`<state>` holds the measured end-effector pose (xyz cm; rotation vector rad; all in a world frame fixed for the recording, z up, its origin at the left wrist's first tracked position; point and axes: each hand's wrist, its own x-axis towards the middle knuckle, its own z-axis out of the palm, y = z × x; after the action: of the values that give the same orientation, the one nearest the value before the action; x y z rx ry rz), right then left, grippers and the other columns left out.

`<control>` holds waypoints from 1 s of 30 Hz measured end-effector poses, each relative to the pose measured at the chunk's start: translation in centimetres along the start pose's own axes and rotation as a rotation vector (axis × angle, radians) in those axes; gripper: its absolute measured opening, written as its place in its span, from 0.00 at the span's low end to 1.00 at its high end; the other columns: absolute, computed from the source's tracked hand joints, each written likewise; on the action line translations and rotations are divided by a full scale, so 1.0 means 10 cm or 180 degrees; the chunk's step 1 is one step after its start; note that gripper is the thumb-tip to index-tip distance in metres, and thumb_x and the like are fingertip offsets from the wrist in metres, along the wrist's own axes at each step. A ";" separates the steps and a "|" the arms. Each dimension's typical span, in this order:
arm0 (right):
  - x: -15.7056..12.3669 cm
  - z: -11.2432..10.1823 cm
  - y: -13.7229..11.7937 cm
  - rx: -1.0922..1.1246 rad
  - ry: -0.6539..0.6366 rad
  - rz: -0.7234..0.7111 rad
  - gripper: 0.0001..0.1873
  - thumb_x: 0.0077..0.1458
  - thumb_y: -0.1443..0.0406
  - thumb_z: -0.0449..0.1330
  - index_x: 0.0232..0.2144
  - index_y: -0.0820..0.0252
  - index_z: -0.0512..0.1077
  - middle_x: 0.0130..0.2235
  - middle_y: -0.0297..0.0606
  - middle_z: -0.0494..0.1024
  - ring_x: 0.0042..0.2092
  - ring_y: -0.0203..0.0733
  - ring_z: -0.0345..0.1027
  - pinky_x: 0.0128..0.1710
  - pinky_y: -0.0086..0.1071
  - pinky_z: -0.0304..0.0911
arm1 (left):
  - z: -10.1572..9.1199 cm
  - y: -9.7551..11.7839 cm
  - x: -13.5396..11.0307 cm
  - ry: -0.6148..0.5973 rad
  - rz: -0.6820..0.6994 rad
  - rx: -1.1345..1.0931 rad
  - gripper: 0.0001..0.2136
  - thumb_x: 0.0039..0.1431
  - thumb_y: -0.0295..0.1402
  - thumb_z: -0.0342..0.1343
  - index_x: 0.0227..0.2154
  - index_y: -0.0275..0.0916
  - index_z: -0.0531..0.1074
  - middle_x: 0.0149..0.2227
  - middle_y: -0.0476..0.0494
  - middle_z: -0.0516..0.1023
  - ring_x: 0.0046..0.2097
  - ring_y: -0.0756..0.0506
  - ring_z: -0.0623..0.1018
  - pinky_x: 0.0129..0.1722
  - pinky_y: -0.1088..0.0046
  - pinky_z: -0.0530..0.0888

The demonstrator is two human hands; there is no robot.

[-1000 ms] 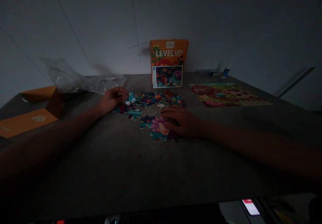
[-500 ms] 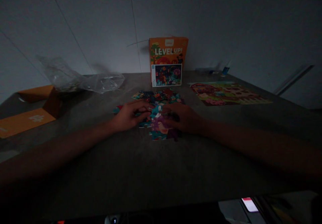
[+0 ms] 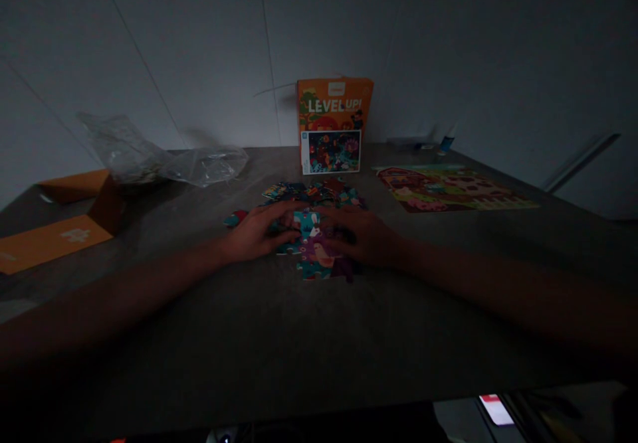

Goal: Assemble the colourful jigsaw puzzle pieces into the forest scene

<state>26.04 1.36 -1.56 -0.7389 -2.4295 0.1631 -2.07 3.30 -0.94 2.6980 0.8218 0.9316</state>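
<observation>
Your two hands meet over the jigsaw at the middle of the dark grey tabletop (image 3: 249, 350). Your left hand (image 3: 254, 232) has its fingers curved at the left edge of a teal-and-white puzzle piece (image 3: 305, 218); whether they pinch it or only press on it, you cannot tell in this dim light. That piece lies between your hands, at the upper edge of the joined purple-creature section (image 3: 318, 264). Your right hand (image 3: 369, 234) is spread low over the right side of that section, fingertips near the teal piece, and its grip cannot be made out either.

Just beyond your fingers sits a heap of loose puzzle pieces (image 3: 341, 192), and a red-and-teal piece (image 3: 236, 218) lies just left of your left hand. Behind the heap, the orange "LEVEL UP!" box (image 3: 335, 104) stands upright with a picture card (image 3: 333, 152) against its front (the card shows a purple creature too). A farm-scene picture (image 3: 458, 187) lies flat to your right, and a clear plastic bag (image 3: 199, 165) to your left.
</observation>
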 end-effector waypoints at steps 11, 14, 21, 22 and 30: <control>-0.01 0.02 0.02 -0.0027 0.0032 -0.0065 0.32 0.63 0.66 0.60 0.67 0.56 0.62 0.51 0.45 0.80 0.50 0.48 0.75 0.50 0.42 0.71 | 0.00 0.01 0.01 -0.0027 -0.0086 -0.0039 0.25 0.64 0.40 0.61 0.61 0.37 0.69 0.38 0.45 0.79 0.40 0.45 0.80 0.49 0.68 0.76; -0.01 0.02 0.02 -0.0032 0.0059 -0.0106 0.31 0.63 0.66 0.59 0.67 0.57 0.62 0.49 0.45 0.80 0.49 0.48 0.74 0.49 0.41 0.71 | -0.03 0.06 0.04 -0.0005 -0.0292 -0.0266 0.23 0.63 0.41 0.61 0.59 0.37 0.72 0.35 0.47 0.78 0.37 0.47 0.78 0.44 0.70 0.76; -0.02 0.00 -0.03 0.0001 -0.0089 -0.0334 0.29 0.65 0.64 0.59 0.67 0.60 0.63 0.45 0.44 0.79 0.45 0.44 0.73 0.45 0.38 0.71 | -0.16 0.31 -0.16 0.0002 -0.1179 -0.0695 0.20 0.64 0.42 0.61 0.56 0.42 0.74 0.36 0.48 0.79 0.37 0.46 0.79 0.37 0.73 0.76; -0.01 0.00 -0.03 -0.0008 -0.0098 -0.0365 0.30 0.65 0.64 0.59 0.67 0.60 0.63 0.45 0.44 0.80 0.46 0.45 0.73 0.47 0.38 0.70 | -0.17 0.35 -0.20 0.0067 -0.1202 -0.0603 0.22 0.64 0.41 0.60 0.59 0.42 0.72 0.35 0.49 0.78 0.35 0.47 0.78 0.35 0.73 0.76; 0.00 -0.01 -0.03 -0.0049 -0.0153 -0.0604 0.29 0.67 0.64 0.56 0.67 0.63 0.62 0.46 0.49 0.79 0.46 0.48 0.72 0.45 0.42 0.71 | -0.16 0.41 -0.19 -0.0051 -0.0616 -0.0479 0.17 0.66 0.35 0.57 0.57 0.42 0.74 0.51 0.43 0.81 0.50 0.43 0.79 0.50 0.68 0.77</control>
<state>25.95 1.09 -1.45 -0.5125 -2.5327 0.0880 -2.48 -1.22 0.63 2.4447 0.9491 0.8885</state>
